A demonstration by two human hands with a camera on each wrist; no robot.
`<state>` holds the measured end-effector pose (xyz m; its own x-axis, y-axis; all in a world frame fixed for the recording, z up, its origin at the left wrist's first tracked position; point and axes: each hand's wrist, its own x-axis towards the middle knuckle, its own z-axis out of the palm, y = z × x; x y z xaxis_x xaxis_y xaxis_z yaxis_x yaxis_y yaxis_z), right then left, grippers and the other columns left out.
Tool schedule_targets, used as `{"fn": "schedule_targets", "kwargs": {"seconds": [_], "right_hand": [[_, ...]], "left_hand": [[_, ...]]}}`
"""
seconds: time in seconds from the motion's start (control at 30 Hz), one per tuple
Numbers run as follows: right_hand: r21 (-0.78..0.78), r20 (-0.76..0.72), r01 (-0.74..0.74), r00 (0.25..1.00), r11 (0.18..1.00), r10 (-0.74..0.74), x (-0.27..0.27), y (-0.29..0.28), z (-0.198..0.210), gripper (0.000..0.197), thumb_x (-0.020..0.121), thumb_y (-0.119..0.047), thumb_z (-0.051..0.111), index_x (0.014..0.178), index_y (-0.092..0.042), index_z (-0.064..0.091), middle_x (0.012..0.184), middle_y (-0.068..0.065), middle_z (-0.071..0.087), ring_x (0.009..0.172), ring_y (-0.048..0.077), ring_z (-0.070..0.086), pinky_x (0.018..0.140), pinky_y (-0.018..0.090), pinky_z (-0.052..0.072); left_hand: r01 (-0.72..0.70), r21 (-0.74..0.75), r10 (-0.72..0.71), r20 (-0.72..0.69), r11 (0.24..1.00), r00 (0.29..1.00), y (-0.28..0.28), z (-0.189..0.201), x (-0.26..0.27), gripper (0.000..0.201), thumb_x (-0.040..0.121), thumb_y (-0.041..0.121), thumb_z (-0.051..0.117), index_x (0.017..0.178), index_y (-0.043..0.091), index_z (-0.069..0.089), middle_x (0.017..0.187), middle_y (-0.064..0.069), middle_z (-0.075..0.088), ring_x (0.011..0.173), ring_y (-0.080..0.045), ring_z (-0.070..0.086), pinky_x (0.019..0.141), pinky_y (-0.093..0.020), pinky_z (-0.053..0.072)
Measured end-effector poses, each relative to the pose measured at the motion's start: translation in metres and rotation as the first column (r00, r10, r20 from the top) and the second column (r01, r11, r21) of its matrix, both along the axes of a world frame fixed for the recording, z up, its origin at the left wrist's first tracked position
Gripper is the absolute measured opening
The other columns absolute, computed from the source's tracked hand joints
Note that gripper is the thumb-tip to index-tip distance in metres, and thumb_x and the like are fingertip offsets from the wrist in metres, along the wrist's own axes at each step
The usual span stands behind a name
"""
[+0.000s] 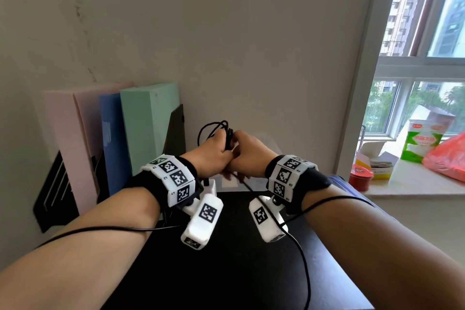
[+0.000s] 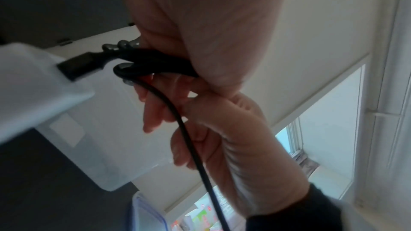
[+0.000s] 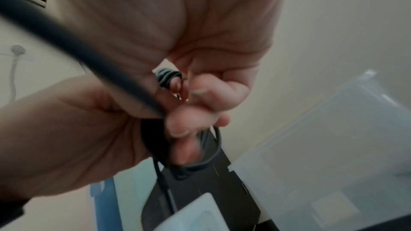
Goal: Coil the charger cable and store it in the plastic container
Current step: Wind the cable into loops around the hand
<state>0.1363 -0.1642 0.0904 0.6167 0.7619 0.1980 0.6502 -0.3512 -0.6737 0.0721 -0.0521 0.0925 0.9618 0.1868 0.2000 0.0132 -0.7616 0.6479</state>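
Note:
I hold a black charger cable up above the black table, both hands close together. My left hand grips the bundled loops; more loops stick out above it. My right hand pinches the cable beside the left, and one strand runs down past its fingers. A loop hangs under the fingers. The white charger block dangles from its black plug just below my left hand. The translucent plastic container stands on the table beneath and behind the hands, also seen in the right wrist view.
Pink, blue and green folders stand in a black holder at the left against the wall. A blue-rimmed clear lid lies right of the container. The window sill at the right carries a red tin, cartons and a red bag.

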Motion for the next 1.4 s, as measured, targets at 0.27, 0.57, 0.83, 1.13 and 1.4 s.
{"fn": "schedule_targets", "kwargs": {"seconds": [0.27, 0.57, 0.83, 1.13, 1.4], "right_hand": [[0.714, -0.337, 0.506, 0.854, 0.483, -0.397, 0.051, -0.019, 0.023, 0.009, 0.079, -0.006, 0.05, 0.078, -0.016, 0.052, 0.066, 0.008, 0.061, 0.036, 0.011, 0.05, 0.035, 0.017, 0.038], [-0.143, -0.432, -0.32, 0.871, 0.936, 0.232, 0.022, -0.019, -0.008, 0.041, 0.08, -0.057, 0.05, 0.097, -0.021, 0.062, 0.092, -0.003, 0.071, 0.096, 0.017, 0.065, 0.096, 0.035, 0.045], [-0.297, -0.5, -0.472, 0.817, 0.83, 0.286, 0.016, -0.016, -0.017, 0.016, 0.091, 0.005, 0.048, 0.092, -0.003, 0.062, 0.06, -0.003, 0.071, 0.055, 0.006, 0.066, 0.057, 0.016, 0.054], [0.116, -0.063, 0.07, 0.996, 0.991, -0.063, 0.045, -0.021, -0.001, 0.025, 0.095, -0.025, 0.051, 0.111, -0.018, 0.069, 0.106, 0.004, 0.066, 0.099, 0.017, 0.058, 0.095, 0.035, 0.047], [0.306, -0.119, 0.191, 0.98, 0.933, -0.161, 0.047, -0.009, -0.005, 0.031, 0.092, -0.045, 0.049, 0.095, -0.018, 0.064, 0.084, -0.004, 0.061, 0.059, 0.007, 0.043, 0.054, 0.019, 0.035]], "left_hand": [[-0.12, 0.143, 0.122, -0.004, 0.982, 0.993, 0.024, -0.023, -0.002, 0.004, 0.088, 0.007, 0.041, 0.091, 0.007, 0.043, 0.081, -0.007, 0.048, 0.074, -0.023, 0.046, 0.068, -0.033, 0.038], [-0.384, -0.052, 0.384, 0.257, 0.922, 0.887, 0.028, -0.012, 0.011, 0.008, 0.09, 0.009, 0.041, 0.091, 0.005, 0.034, 0.086, -0.013, 0.045, 0.082, -0.022, 0.044, 0.069, -0.028, 0.029], [-0.32, -0.354, 0.415, 0.236, 0.879, 0.878, 0.038, -0.008, 0.019, 0.011, 0.092, 0.013, 0.036, 0.081, 0.014, 0.035, 0.072, -0.008, 0.042, 0.058, -0.023, 0.047, 0.061, -0.032, 0.036], [0.118, -0.806, 0.008, 0.15, 0.581, 0.989, 0.038, -0.008, -0.007, 0.022, 0.078, 0.001, 0.021, 0.069, 0.007, 0.041, 0.042, -0.008, 0.049, 0.025, -0.009, 0.024, 0.039, -0.009, 0.018], [0.303, -0.855, -0.239, 0.218, 0.42, 0.946, 0.035, -0.001, -0.006, 0.032, 0.066, 0.046, 0.065, 0.055, 0.018, 0.055, 0.033, 0.008, 0.031, 0.023, -0.002, 0.025, 0.033, -0.01, 0.021]]}}
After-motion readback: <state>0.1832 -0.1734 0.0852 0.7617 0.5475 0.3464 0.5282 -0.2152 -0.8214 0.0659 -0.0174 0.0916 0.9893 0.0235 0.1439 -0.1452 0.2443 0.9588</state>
